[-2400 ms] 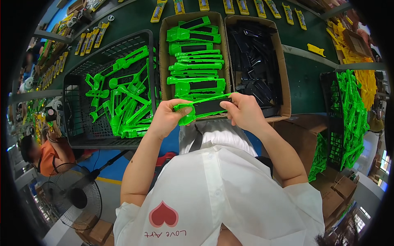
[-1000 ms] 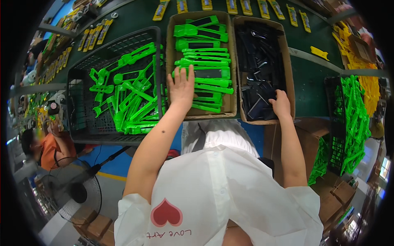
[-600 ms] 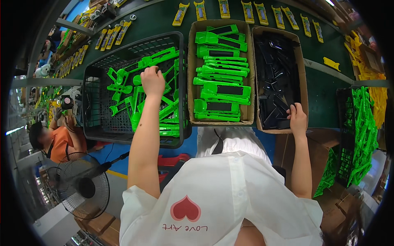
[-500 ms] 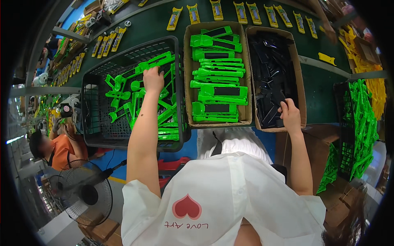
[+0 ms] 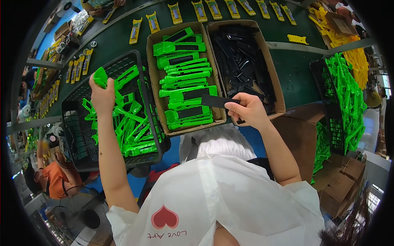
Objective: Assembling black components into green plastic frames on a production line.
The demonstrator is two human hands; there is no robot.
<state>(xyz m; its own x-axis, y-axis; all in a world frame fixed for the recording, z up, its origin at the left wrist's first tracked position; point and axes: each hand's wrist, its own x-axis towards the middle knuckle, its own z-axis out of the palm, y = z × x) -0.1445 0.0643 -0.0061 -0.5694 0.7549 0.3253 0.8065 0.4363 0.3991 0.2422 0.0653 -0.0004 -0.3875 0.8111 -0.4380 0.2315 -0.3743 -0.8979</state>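
My left hand (image 5: 102,97) is closed on a green plastic part (image 5: 99,76), raised over the black crate (image 5: 162,141) of loose green parts. That part's rounded end shows above my fingers; the rest is partly hidden. Between the thumb and fingers of my right hand (image 5: 250,110) is a flat black strip (image 5: 215,101), pointing left over a cardboard box (image 5: 154,78). Green parts with black inserts lie stacked in that box. To its right, a second cardboard box (image 5: 282,98) holds a heap of black strips (image 5: 236,61).
Yellow holders (image 5: 175,14) stand in a row along the far side of the green table (image 5: 287,74). A crate of green parts (image 5: 349,98) is at the right, with yellow parts (image 5: 355,67) beyond it. A fan (image 5: 82,213) and another person (image 5: 59,178) are at the lower left.
My left hand has lifted a green part out of the crate's pile. My right hand has brought a black strip out of its box, leftward to the green stack. The whole view has shifted.
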